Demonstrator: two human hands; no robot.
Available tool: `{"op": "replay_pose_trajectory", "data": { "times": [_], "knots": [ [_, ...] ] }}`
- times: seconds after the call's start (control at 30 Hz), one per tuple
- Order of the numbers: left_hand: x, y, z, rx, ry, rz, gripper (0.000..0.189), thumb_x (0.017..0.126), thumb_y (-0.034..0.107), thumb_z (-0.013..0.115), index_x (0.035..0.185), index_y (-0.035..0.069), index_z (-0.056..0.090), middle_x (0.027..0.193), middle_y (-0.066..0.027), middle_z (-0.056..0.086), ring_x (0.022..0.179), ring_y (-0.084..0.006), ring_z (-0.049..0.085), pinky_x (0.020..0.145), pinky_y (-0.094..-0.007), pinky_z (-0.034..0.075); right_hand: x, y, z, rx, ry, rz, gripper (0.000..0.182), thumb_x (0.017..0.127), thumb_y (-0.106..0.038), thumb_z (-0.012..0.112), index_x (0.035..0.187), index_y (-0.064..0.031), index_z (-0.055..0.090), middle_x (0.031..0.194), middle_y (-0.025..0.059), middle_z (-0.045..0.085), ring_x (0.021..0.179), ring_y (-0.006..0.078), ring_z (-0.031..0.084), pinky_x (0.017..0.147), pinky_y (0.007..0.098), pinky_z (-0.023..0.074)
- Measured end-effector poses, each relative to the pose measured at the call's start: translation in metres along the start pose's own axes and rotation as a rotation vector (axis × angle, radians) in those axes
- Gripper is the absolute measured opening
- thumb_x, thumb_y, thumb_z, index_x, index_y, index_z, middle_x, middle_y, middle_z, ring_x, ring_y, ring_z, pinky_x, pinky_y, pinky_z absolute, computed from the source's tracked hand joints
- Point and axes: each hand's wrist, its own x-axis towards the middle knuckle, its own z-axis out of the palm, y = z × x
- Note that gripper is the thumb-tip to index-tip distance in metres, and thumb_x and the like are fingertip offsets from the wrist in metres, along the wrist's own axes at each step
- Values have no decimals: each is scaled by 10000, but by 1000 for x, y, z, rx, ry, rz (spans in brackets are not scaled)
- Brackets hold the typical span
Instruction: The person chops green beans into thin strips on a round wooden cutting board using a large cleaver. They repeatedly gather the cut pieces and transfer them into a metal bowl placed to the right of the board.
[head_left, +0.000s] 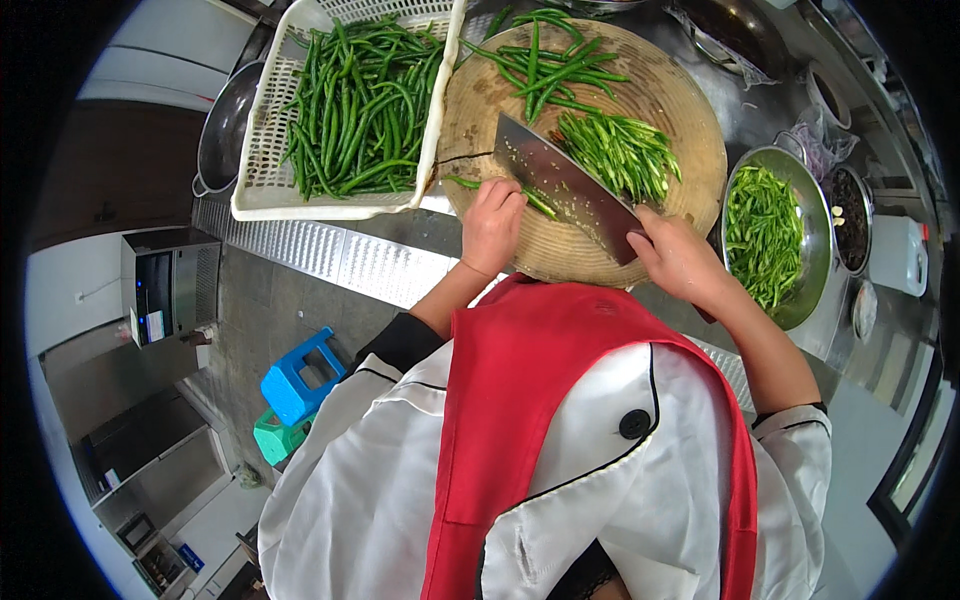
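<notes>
My right hand (681, 251) grips a wide cleaver (574, 187), whose blade lies slanted over a round wooden chopping block (694, 112). Under the fingers of my left hand (493, 225), a long green chili pepper (538, 201) lies on the block, left of the blade. Bits of seed stick to the blade. Beyond the cleaver sits a pile of sliced green peppers (621, 156). Whole green peppers (555, 71) lie crisscrossed at the block's far side. The cleaver's handle is mostly hidden by my right hand.
A white plastic basket (259, 150) of whole green peppers stands left of the block. On the right is a metal bowl (814, 259) of cut peppers, beside a pot of dark food (851, 217) and a white jug (896, 255). Blue (289, 386) and green (277, 439) stools stand on the floor.
</notes>
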Motion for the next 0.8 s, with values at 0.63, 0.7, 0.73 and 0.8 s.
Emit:
{"op": "replay_pose_trajectory", "data": {
  "times": [0.63,0.7,0.73,0.8],
  "knots": [
    [33,2,-29,196,-203,-76,189,766,17,692,953,33,674,971,-87,634,964,-306,588,817,-396,510,-5,33,3,-14,121,35,242,947,-198,570,1074,7,557,829,288,643,815,474,623,741,545,481],
    [31,-7,-29,241,-313,-95,220,759,24,698,978,42,688,969,-80,639,973,-299,587,824,-392,510,-5,37,3,30,104,46,245,946,-192,571,1082,11,554,826,288,644,814,477,622,743,547,481],
    [32,-8,-29,259,-324,-73,180,759,32,698,939,43,683,941,-76,633,962,-292,584,811,-392,510,-6,36,2,19,96,56,242,946,-188,572,1080,13,553,824,287,644,812,478,622,743,548,481],
    [40,-10,-27,300,-355,-29,142,764,37,690,904,41,669,922,-81,623,949,-292,582,801,-392,509,-8,27,-1,-2,79,76,238,944,-182,573,1075,16,553,818,285,645,809,479,623,742,548,483]
  ]
}}
